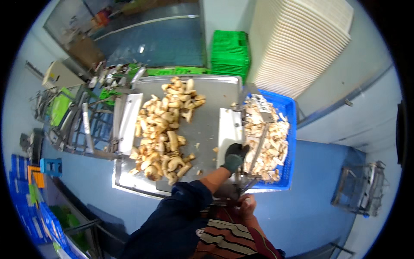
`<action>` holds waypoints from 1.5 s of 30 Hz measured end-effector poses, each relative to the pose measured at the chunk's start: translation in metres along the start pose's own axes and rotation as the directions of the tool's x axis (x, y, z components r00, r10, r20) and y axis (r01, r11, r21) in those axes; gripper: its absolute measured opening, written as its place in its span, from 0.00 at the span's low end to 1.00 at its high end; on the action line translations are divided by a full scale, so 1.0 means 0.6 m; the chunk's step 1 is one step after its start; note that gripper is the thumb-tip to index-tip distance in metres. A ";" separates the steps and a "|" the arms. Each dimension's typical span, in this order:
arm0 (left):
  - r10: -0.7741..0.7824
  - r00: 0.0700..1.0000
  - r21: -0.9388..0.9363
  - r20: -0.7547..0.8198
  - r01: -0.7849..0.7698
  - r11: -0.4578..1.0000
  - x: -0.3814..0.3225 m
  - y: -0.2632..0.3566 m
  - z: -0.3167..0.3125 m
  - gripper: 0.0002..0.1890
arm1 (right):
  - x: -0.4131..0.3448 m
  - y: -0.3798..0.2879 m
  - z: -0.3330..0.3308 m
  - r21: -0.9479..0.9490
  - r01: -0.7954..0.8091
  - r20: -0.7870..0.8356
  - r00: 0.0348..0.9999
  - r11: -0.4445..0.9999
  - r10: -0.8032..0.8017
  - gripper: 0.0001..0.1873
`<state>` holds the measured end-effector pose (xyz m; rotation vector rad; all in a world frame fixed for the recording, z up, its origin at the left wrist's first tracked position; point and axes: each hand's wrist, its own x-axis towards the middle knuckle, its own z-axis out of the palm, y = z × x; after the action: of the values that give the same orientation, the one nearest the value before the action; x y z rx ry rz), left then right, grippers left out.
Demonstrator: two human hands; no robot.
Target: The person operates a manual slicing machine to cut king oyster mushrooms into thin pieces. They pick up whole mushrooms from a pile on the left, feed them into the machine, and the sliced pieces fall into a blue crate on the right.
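Note:
My left hand [236, 157], in a dark glove, reaches over the right edge of the metal table, beside a white board [229, 128] and a metal frame with long bars [260, 145]. Its fingertips are beside the frame; whether they hold anything is unclear. Bare and curled, my right hand [247, 205] is close to my body at the near end of the frame; its grip is partly hidden. Whole pale mushrooms [161, 123] lie heaped on the metal table [207, 94]. Pale mushroom slices [279, 142] fill much of a blue plastic basket [292, 142] beyond the frame.
A second white board [131, 123] lies at the table's left edge, next to a metal rack [102, 129]. Behind stand green crates [229, 53] and a tall stack of white trays [300, 45]. A metal cart [359, 189] stands far right. Blue crates [24, 194] are far left.

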<state>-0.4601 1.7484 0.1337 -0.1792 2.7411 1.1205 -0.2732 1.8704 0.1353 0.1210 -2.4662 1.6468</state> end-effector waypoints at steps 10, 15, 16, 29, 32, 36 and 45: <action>0.049 0.993 0.792 -0.104 0.053 0.608 -0.010 -0.131 -0.236 0.19 | 0.009 -0.002 -0.001 0.165 0.048 0.028 0.998 0.985 -0.053 0.30; 0.034 0.981 0.581 -0.191 0.085 0.810 0.006 -0.214 -0.314 0.09 | 0.013 0.005 0.000 0.170 0.113 0.020 0.993 0.979 -0.118 0.28; 0.021 0.959 0.195 -0.283 0.036 0.980 0.009 -0.207 -0.316 0.10 | 0.014 0.004 0.000 0.193 0.080 0.049 0.995 0.978 -0.091 0.28; 0.045 0.962 -0.294 -0.269 -0.126 0.948 0.031 -0.046 -0.026 0.29 | 0.006 0.014 0.001 0.157 0.225 0.003 0.974 0.962 -0.228 0.20; 0.128 0.940 -0.089 -0.315 -0.164 0.983 0.012 -0.067 -0.009 0.16 | 0.005 0.014 0.000 0.166 0.113 0.027 0.993 0.980 -0.119 0.24; 0.177 0.930 0.016 -0.322 -0.182 0.983 0.008 -0.078 0.011 0.12 | 0.006 0.011 -0.001 0.198 0.073 0.073 0.993 0.977 -0.089 0.23; 0.114 0.992 0.089 -0.054 -0.109 0.990 -0.018 -0.015 -0.047 0.15 | 0.004 0.031 0.000 0.169 0.105 0.080 0.990 0.980 -0.120 0.23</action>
<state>-0.4515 1.7229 0.1496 -0.0487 2.8776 1.0367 -0.2783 1.8778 0.1192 0.3573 -2.3334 1.8306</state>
